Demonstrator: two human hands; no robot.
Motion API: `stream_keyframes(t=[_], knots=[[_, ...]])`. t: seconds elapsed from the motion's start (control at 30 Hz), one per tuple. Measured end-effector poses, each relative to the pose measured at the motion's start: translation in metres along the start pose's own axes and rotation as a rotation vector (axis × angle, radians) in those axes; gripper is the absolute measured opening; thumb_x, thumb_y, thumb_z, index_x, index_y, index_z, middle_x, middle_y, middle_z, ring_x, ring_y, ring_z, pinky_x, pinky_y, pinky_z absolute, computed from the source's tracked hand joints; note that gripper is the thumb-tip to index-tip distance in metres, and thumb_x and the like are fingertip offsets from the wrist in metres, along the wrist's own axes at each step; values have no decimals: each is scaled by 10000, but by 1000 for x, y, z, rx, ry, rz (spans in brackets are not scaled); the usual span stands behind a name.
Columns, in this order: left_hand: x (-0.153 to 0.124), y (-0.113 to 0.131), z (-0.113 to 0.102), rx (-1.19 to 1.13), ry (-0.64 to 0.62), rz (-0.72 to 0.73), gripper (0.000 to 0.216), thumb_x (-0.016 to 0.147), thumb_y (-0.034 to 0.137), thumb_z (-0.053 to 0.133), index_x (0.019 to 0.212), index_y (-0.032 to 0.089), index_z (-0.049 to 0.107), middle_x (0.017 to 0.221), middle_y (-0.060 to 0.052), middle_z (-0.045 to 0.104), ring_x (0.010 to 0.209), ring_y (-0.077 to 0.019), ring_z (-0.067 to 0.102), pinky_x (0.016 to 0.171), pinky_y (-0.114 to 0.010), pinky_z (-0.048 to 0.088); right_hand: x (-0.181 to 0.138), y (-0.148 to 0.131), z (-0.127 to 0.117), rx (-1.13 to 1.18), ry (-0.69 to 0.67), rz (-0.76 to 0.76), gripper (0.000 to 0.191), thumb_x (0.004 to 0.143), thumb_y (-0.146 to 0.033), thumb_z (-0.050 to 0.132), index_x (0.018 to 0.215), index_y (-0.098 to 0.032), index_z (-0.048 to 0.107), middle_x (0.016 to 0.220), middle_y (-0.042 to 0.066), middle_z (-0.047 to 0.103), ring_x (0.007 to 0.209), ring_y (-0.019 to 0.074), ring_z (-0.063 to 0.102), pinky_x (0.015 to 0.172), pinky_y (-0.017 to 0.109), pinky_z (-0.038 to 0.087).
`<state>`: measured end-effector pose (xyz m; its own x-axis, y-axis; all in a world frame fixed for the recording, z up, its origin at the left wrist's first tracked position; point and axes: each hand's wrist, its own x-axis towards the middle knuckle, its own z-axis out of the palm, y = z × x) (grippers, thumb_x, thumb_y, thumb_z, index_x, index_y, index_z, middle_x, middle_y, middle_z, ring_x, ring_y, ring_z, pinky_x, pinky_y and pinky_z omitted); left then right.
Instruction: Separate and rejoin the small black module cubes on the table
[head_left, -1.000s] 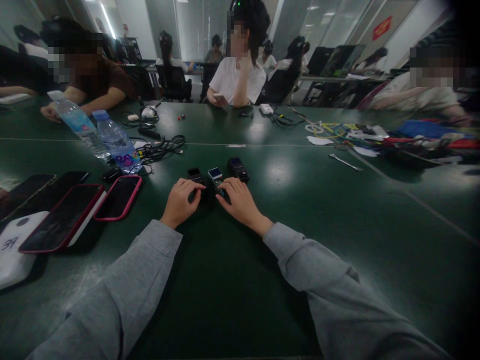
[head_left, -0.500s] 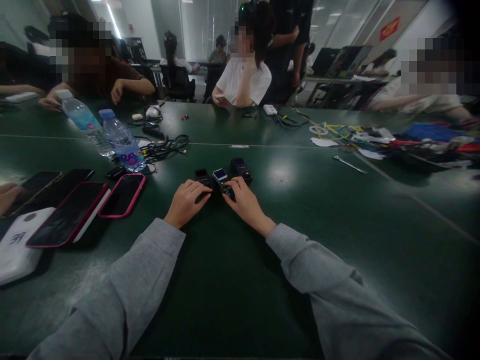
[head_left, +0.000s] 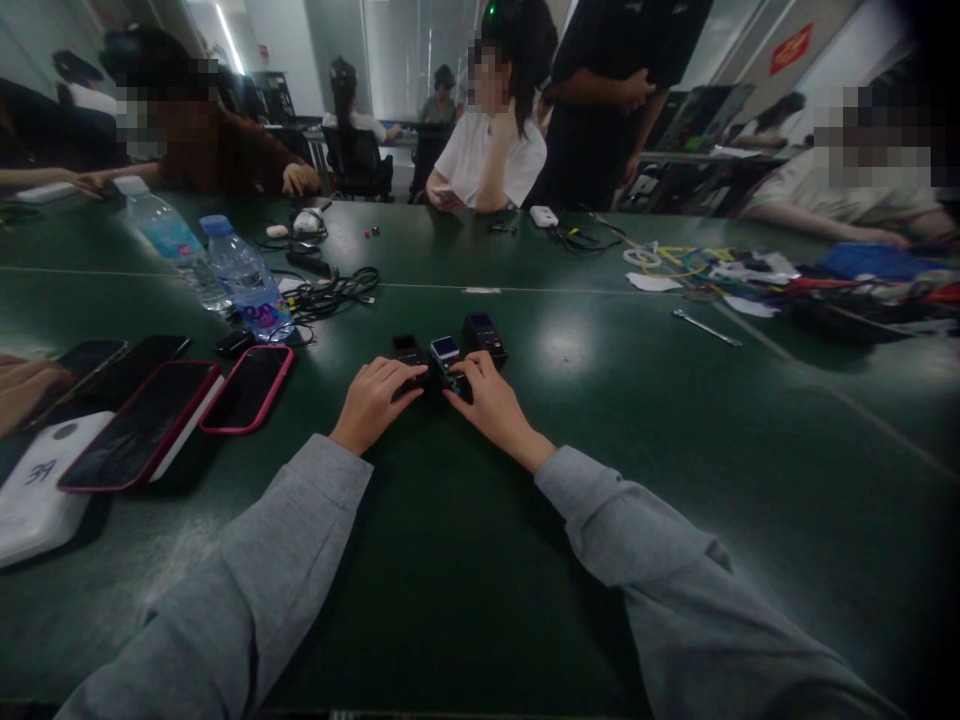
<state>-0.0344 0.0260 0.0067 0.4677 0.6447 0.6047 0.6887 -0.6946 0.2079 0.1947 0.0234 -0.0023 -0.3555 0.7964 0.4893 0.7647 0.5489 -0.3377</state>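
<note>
My left hand (head_left: 376,402) rests on the table with its fingers curled round the lower part of a small black device with a dark screen (head_left: 406,347). Between my hands, my right hand (head_left: 487,403) pinches a small bare circuit board with a lit-looking little screen (head_left: 445,350) between thumb and fingers. Just behind my right fingers stands a second black device with a screen (head_left: 484,334), which neither hand appears to hold. My fingers cover the lower parts of the left device and the board.
Left of my hands lie a pink-cased phone (head_left: 249,390), a red-cased phone (head_left: 142,425) and a white box (head_left: 45,485). Behind stand water bottles (head_left: 251,285) beside coiled black cables (head_left: 337,290). A wrench (head_left: 706,327) and a cable heap (head_left: 832,275) lie right. Several people sit around the table (head_left: 465,600).
My hands keep nearly the same grip and place. Across the table, the standing person has shifted to the right, and the seated person at left has lowered a hand.
</note>
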Motion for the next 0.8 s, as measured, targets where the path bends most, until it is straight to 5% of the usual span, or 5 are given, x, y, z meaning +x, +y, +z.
stream_keyframes(t=[0.8], knots=[[0, 0, -1, 1, -18, 15, 244, 944, 282, 560, 1171, 214, 619, 1054, -67, 671, 976, -221, 569, 825, -375, 464, -1, -2, -2, 35, -33, -41, 376, 874, -214, 620, 1219, -183, 475, 1203, 121, 433, 945, 245, 593, 749, 404, 596]])
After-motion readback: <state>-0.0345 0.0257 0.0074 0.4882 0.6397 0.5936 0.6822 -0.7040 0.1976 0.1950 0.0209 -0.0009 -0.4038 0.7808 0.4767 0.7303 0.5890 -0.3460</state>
